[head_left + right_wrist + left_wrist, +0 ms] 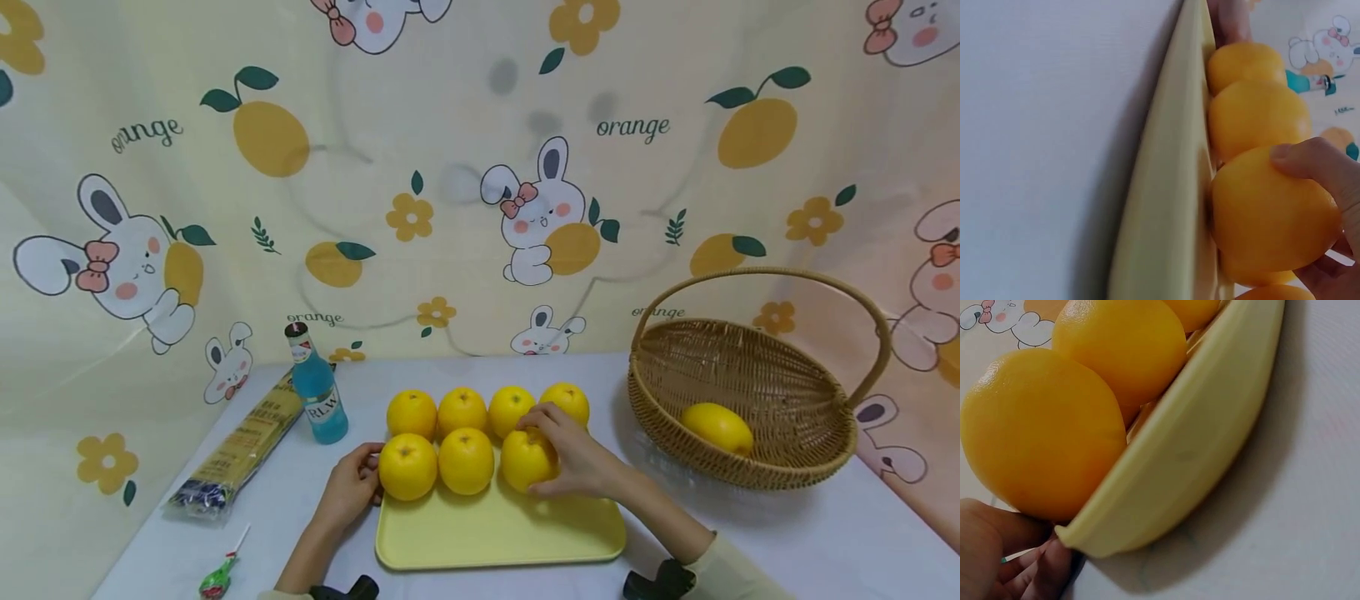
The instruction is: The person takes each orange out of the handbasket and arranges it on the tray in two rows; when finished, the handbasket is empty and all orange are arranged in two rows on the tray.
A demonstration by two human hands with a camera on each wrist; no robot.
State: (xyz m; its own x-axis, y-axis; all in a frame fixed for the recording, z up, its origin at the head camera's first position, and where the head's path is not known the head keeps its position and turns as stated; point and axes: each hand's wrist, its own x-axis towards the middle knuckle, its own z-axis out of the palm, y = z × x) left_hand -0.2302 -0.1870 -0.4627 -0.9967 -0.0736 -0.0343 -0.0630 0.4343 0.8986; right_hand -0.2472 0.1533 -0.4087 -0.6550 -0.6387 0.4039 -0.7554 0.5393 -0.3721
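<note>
On the yellow tray [495, 537] several oranges form two rows. My right hand [573, 454] grips the rightmost front orange [525, 467], its thumb near me and its fingers over the far side. In the right wrist view the thumb presses on that orange [1275, 215]. To its left stand a middle front orange [466, 461] and a left front orange [407, 467]. My left hand [348, 487] is at the tray's left side, beside the left orange. The left wrist view shows its thumb and fingers pinching the tray rim [1116, 506].
A wicker basket [802, 400] with a tall handle stands at the right, holding one yellow fruit [717, 427]. On the left are a blue bottle [320, 392], a long plastic-wrapped package [240, 450] and a green-wrapped lollipop [217, 575]. A printed curtain [465, 108] hangs behind the table.
</note>
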